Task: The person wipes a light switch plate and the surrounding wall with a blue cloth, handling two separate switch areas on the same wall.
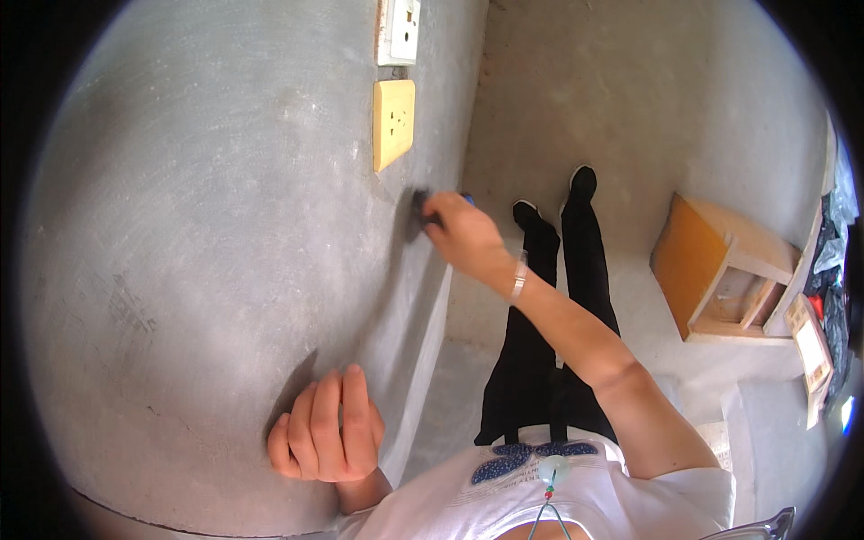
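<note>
My right hand [465,236] is closed around a small dark tool [419,209] beside the grey wall [225,225], below the yellow socket plate. A bit of blue [467,198] shows on the far side of the hand. Fingers and motion blur hide most of the tool, so its kind is unclear. My left hand [326,430] is lower and farther left, close to the wall surface, casting a shadow there. Its fingers are loosely curled, with nothing visible in them.
Above my right hand, a yellow socket plate [393,126] and a white socket [399,32] stick out from the wall. A wooden cabinet [693,261] with an open compartment stands on the concrete floor [621,99] at right. Dark and clear plastic bags [835,261] lie beyond it.
</note>
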A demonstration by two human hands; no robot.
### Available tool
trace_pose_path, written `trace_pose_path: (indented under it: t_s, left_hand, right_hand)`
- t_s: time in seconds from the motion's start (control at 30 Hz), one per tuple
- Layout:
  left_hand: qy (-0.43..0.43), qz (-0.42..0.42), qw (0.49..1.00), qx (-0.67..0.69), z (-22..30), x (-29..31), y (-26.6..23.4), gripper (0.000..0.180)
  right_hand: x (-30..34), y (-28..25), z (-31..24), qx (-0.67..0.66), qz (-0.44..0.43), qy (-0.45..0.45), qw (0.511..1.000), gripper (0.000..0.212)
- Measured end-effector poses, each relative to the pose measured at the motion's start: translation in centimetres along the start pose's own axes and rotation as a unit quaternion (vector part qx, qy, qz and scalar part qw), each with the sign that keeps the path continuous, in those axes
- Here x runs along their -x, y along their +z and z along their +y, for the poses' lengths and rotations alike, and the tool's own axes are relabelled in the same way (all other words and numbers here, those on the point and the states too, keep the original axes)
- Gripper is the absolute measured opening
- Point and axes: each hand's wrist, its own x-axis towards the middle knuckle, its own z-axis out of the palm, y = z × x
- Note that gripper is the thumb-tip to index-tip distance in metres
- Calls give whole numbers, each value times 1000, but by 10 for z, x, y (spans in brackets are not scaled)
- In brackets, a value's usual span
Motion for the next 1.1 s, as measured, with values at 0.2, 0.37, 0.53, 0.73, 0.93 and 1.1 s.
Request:
trace_pose_path:
  t_s: [0.2, 0.37, 0.53, 0.73, 0.93, 1.1]
  left_hand:
    - [5, 15, 1000, 1, -3, -2, 0, 18]
    - [-1, 12, 1000, 3, -5, -3, -1, 21]
    - [-4, -7, 1000, 26, -13, -9, -18, 18]
    - [-11, -33, 997, 69, -11, -10, -32, 10]
    - [14, -42, 995, 91, -13, -11, -25, 8]
    - [17, -21, 996, 84, -4, -6, -11, 4]
  right_hand:
    - [2, -54, 23, -81, -6, 84, 993, 20]
    - [-13, -64, -60, -176, 113, -33, 977, 19]
    - [-48, -58, -108, -87, 233, -197, 948, 22]
    - [-44, -44, -97, -9, 231, -246, 941, 25]
    - [-42, -52, -84, 74, 196, -298, 931, 26]
    - [-45, -60, -72, 127, 155, -346, 917, 25]
